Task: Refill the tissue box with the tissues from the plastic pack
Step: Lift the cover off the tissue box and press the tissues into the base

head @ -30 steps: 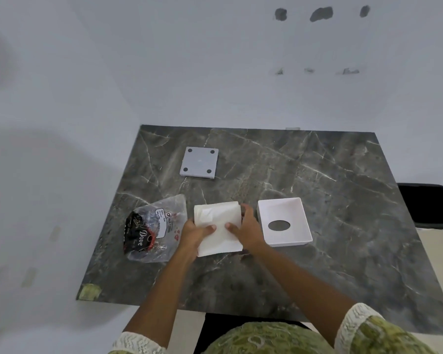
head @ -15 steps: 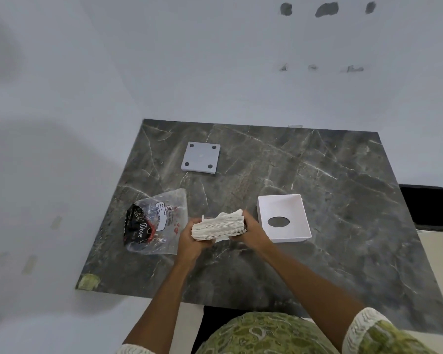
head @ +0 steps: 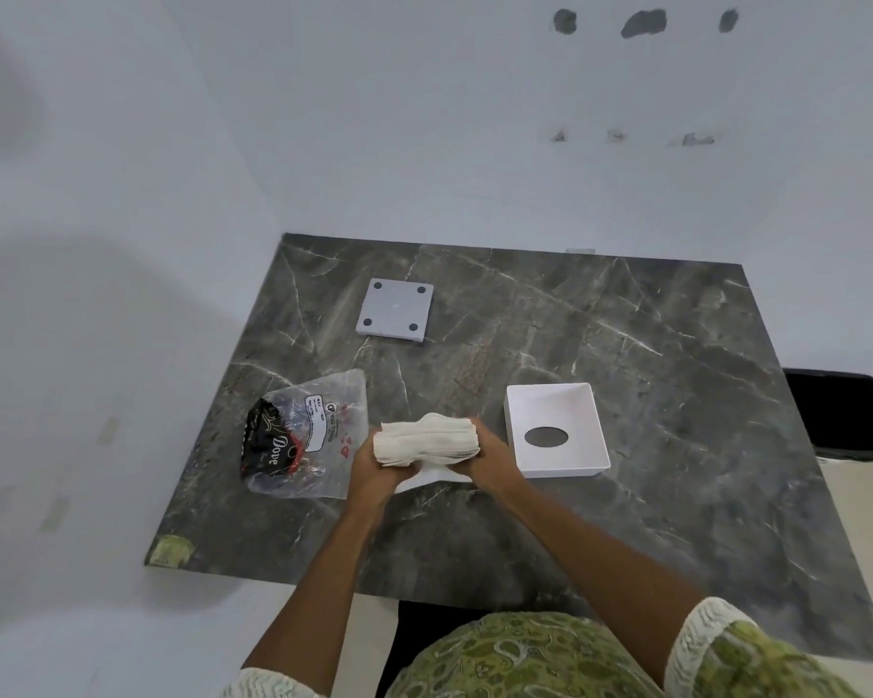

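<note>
Stack of tissues [head: 427, 441] held up off the table [head: 676, 395], turned on its side so the folded edges face the camera. Left hand [head: 374, 468] clamped on the left end, right hand [head: 485, 458] clamped on the right end, stack squeezed between them. One loose white sheet hanging out under the stack, low by the tabletop; can't tell if it touches.

Tissue box [head: 555, 429] sitting just right of the right hand, upside down and open, white, oval slot showing dark through the bottom. Nothing inside it, not touching the hands. Box base [head: 395, 310] lying flat further back and to the left, well apart from the box, pale grey square with four dark dots at the corners.

Plastic pack [head: 306, 435] crumpled flat on the table just left of the left hand, clear film with a black printed patch and a white label. Looks emptied out.

Dark marble-look tabletop with pale veins, pushed into a white corner. Few dark marks high on the back wall [head: 641, 22]. Green patterned sleeves [head: 726, 652] with white lace cuffs at the bottom edge.
</note>
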